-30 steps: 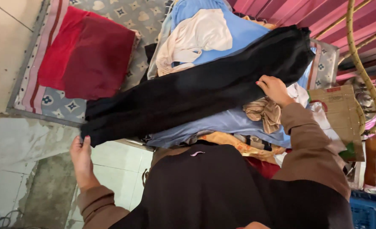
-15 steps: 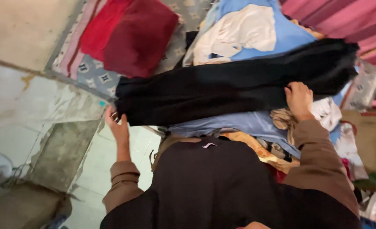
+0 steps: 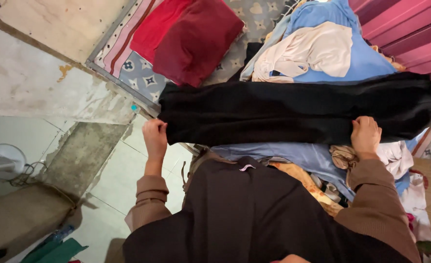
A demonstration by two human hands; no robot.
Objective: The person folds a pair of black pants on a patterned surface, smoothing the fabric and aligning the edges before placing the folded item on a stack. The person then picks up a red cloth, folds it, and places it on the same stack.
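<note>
- Patterned mat (image 3: pixel 132 73) lay far left, red cushion (image 3: pixel 196 39) on it.
- Left hand (image 3: pixel 154 136) pinched black trousers (image 3: pixel 293 112); right hand (image 3: pixel 366 136) gripped near edge.
- Judgement: keep tension even, edges aligned.

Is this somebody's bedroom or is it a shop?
Probably a room in a home, not a shop. A patterned mattress lies on the floor with red pillows on it, and loose clothes are heaped beside the black garment both hands hold.

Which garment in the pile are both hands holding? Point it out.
The long black garment, stretched across the pile between the left hand and right hand; the red, cream and blue clothes lie untouched.
</note>
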